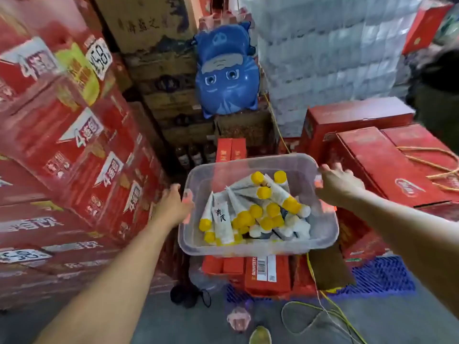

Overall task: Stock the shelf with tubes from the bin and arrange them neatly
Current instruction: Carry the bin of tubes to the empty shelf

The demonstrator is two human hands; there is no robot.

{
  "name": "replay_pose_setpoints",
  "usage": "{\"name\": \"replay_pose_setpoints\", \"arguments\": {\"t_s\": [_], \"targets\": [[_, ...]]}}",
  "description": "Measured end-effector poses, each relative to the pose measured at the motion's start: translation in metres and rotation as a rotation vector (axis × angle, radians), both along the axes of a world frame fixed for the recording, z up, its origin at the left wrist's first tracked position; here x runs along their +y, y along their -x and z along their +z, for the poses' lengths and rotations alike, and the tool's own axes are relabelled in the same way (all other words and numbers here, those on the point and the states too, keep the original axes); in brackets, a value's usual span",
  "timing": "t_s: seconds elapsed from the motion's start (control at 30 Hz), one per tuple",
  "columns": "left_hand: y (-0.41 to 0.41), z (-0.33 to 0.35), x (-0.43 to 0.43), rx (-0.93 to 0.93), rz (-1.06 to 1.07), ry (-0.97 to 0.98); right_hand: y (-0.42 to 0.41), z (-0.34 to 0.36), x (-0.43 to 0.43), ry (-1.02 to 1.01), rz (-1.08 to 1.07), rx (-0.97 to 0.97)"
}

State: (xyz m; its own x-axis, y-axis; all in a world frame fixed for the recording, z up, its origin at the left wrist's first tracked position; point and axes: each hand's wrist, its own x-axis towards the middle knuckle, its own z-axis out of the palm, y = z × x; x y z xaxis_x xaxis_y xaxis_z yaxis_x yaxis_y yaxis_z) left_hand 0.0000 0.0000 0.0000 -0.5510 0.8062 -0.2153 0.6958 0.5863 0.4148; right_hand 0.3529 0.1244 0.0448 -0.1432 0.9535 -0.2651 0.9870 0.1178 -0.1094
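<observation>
The left hand [173, 204] grips the left edge of the bin [248, 161], with the thumb over the rim. The right hand [337, 184] grips the right edge, fingers curled round the rim. The tubes [248, 214] lie in a heap down in the bin, between the two hands, and no finger touches them. They are white with yellow caps. One tube has black Chinese writing on it. The bin is clear plastic. Red boxes [265, 271] show under it, one with a barcode. A tag [99, 57] up on the left reads 58. A blue cat toy [226, 70] sits behind.
</observation>
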Motion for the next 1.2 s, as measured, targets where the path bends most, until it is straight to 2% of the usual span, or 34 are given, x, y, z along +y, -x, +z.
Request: {"name": "replay_pose_setpoints", "arguments": {"t_s": [0.17,0.23,0.37,0.6,0.83,1.03,1.2], "targets": [[0.017,-0.039,0.026,-0.235,0.222,0.178,0.004,-0.031,0.020,0.232,-0.285,0.094],[0.017,-0.049,0.030,-0.373,0.292,0.161,0.003,-0.038,0.028,0.285,-0.351,0.183],[0.022,-0.058,0.032,-0.483,0.366,0.109,-0.002,-0.047,0.034,0.275,-0.454,0.241],[0.027,-0.047,0.029,-0.412,0.396,0.122,-0.004,-0.054,0.029,0.292,-0.581,0.452],[0.013,-0.019,0.024,-0.228,0.261,0.065,-0.026,-0.046,0.000,0.171,-0.571,0.484],[-0.022,0.009,-0.020,-0.191,0.194,0.046,-0.072,-0.037,-0.076,0.114,-0.611,0.547],[-0.083,0.020,-0.063,-0.202,0.062,0.045,-0.138,-0.037,-0.168,0.096,-0.699,0.639]]}}
